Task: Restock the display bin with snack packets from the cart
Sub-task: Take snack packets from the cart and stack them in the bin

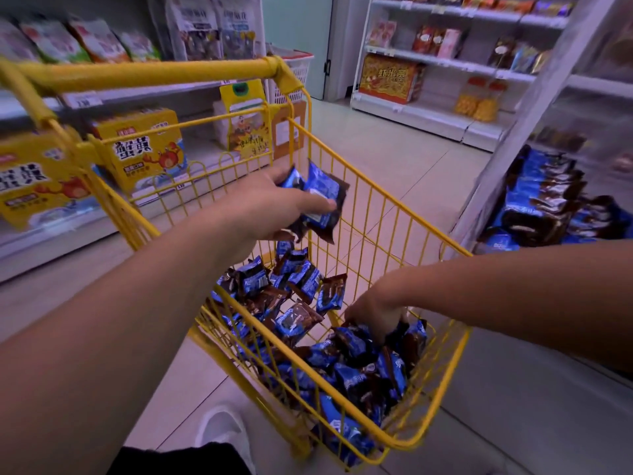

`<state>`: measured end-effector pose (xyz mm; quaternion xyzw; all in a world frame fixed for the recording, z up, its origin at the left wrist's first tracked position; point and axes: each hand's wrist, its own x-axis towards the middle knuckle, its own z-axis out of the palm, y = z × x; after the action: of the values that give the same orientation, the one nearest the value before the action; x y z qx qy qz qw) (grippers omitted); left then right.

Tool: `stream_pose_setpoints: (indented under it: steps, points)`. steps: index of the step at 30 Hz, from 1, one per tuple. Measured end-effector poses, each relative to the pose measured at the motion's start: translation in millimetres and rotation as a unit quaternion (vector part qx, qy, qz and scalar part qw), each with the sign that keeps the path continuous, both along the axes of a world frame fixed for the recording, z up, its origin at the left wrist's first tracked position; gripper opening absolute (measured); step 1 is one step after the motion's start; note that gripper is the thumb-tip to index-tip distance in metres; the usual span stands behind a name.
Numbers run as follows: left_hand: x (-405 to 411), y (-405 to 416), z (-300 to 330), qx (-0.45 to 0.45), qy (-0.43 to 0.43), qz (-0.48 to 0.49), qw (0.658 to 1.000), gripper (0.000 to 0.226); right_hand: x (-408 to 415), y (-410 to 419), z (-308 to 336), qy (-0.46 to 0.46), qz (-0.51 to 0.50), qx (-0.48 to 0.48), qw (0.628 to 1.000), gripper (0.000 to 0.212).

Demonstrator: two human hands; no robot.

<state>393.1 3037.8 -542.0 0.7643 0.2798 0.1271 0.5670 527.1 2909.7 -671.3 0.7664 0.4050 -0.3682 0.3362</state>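
The yellow wire shopping cart [376, 214] carries a heap of blue-and-brown foil snack packets [346, 358]; their print is too blurred to read. Above the basket, the left hand [274, 204] pinches a few packets [322, 200] between thumb and curled fingers. The right hand [373, 315] reaches down into the heap, fingers closed around packets. Right of the cart, the display bin [548, 204] holds matching packets.

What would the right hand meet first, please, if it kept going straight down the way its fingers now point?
The right hand points down into the cart; it would meet the loose pile of snack packets directly beneath, which its fingertips already seem to touch, though depth is unclear.
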Motion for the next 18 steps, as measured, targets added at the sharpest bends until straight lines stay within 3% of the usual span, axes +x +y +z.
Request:
stream_pose_setpoints:
  steps: [2, 6, 9, 11, 13, 14, 15, 18]
  points:
    - [-1, -2, -2, 0.026, 0.026, -0.031, 0.999, 0.04, -4, -2, -2, 0.016, 0.048, 0.015, 0.999, 0.074]
    - [-1, 0, 1, -0.019, -0.006, -0.054, 0.998, 0.053, -12, 1, 31, -0.014, 0.113, 0.092, 0.989, 0.051]
    - [1, -1, 0, -0.038, -0.043, -0.061, 0.996, 0.047, -10, -3, 62, 0.061, -0.047, 0.163, 0.984, 0.042]
    - [3, -3, -1, -0.044, -0.067, -0.073, 0.994, 0.043, -9, -19, 88, 0.134, -0.151, 0.242, 0.949, 0.04]
    - [4, -6, 0, -0.051, -0.091, -0.09, 0.99, 0.041, -10, -48, 118, 0.213, -0.225, 0.366, 0.878, 0.042]
    - [4, -9, 2, -0.052, -0.105, -0.099, 0.988, 0.04, -11, -66, 134, 0.26, -0.259, 0.432, 0.824, 0.044]
    - [5, -13, 4, -0.05, -0.12, -0.107, 0.986, 0.04, -13, -86, 148, 0.317, -0.297, 0.492, 0.755, 0.046]
    - [12, -43, 11, -0.031, -0.165, -0.119, 0.979, 0.041, -21, -142, 175, 0.474, -0.406, 0.618, 0.477, 0.049]
